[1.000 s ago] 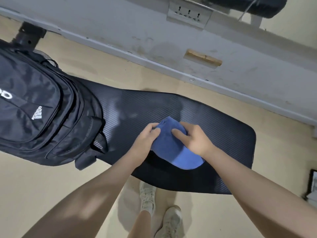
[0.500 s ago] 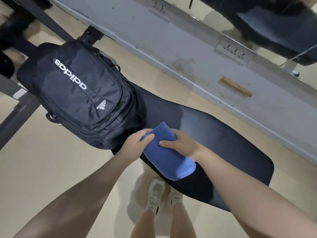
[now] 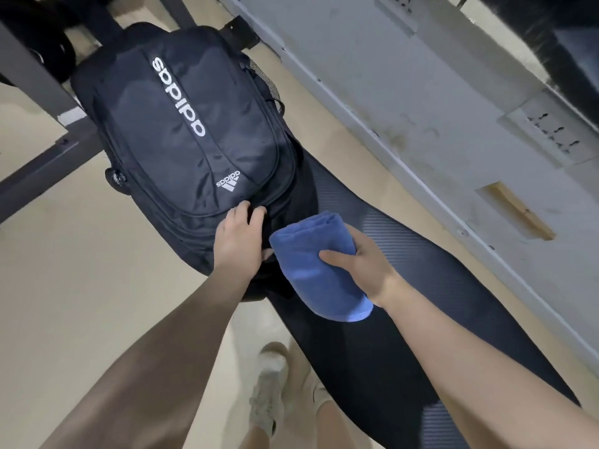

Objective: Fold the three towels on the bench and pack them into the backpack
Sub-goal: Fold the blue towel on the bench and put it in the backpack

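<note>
At far left, dark metal frame bars [image 3: 39,157] cross the beige floor [image 3: 81,286]. Next to them the black backpack [image 3: 181,124] lies flat on the head end of the bench [image 3: 405,286], white lettering facing up, its lower end toward me. I cannot tell whether any compartment is open.

My left hand [image 3: 241,241] rests on the backpack's lower edge. The fingers curl onto the black fabric near the zipper seam; whether they actually pinch anything is hidden by the hand itself.

Just right of it, touching or nearly touching that hand, is the folded blue towel [image 3: 319,270]. My right hand [image 3: 363,257] grips it from the right side, thumb across the top face and fingers wrapped beneath. The towel is held above the dark ribbed pad, its folded end pointing at the backpack, its other end hanging toward me. Only this one towel is in view.

Below, my two pale shoes [image 3: 272,384] stand on the floor beside the bench.

Farther right, a grey wall base [image 3: 453,140] runs diagonally, carrying a socket plate [image 3: 551,131] and a wooden-edged recess [image 3: 515,212].
</note>
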